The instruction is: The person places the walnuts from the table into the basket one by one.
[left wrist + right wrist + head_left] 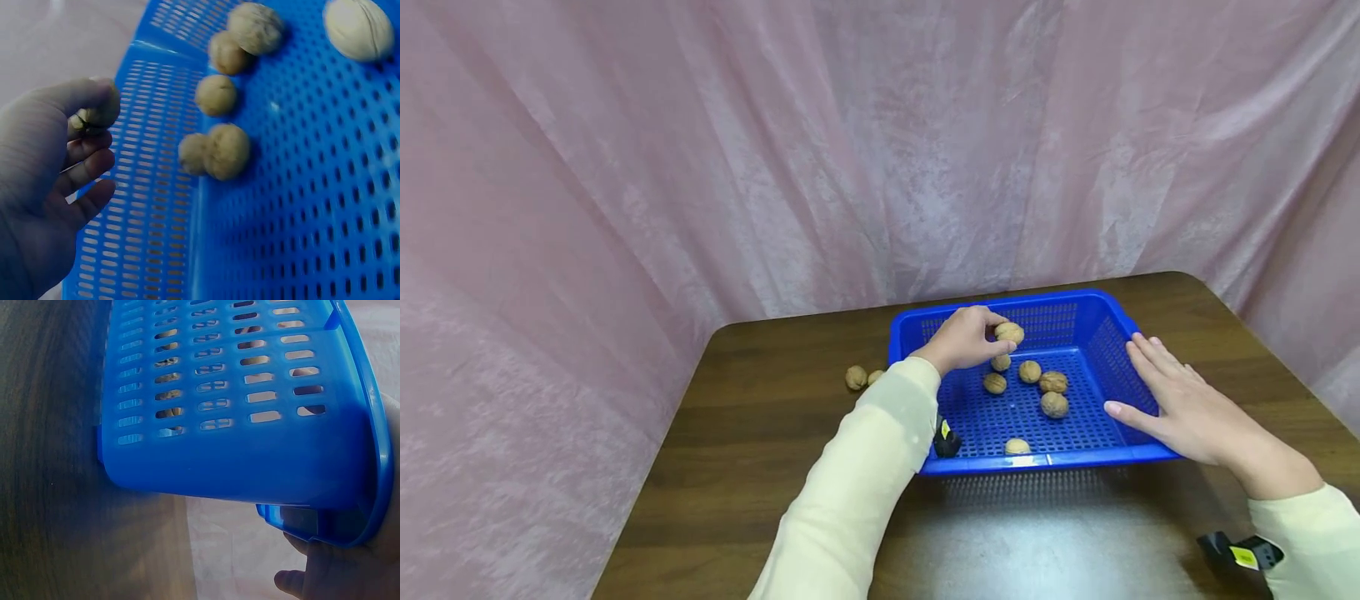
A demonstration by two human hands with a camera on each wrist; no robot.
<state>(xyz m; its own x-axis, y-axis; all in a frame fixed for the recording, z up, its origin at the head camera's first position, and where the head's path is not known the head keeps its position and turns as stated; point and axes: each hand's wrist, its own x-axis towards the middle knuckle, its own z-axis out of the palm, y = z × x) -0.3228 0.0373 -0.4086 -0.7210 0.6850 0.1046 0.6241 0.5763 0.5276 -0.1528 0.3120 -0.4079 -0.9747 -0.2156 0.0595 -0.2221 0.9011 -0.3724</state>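
Observation:
A walnut (1010, 333) is pinched between the thumb and fingers of my left hand (964, 337), above the far part of a blue plastic basket (1075, 458). The left wrist view shows the same walnut (106, 109) at the fingertips, by the perforated wall. Several walnuts (1054, 406) lie on the basket floor, one of them (1017, 447) near the front wall. My right hand (1195, 408) rests at the basket's right rim with its fingers straight and the thumb spread toward the inside. In the right wrist view the rim (380, 444) partly hides that hand.
Walnuts (856, 377) lie on the brown wooden table (760, 433) left of the basket, partly behind the left sleeve (850, 483). A pink curtain (880, 150) hangs behind the table. Each wrist carries a small black device (1243, 553).

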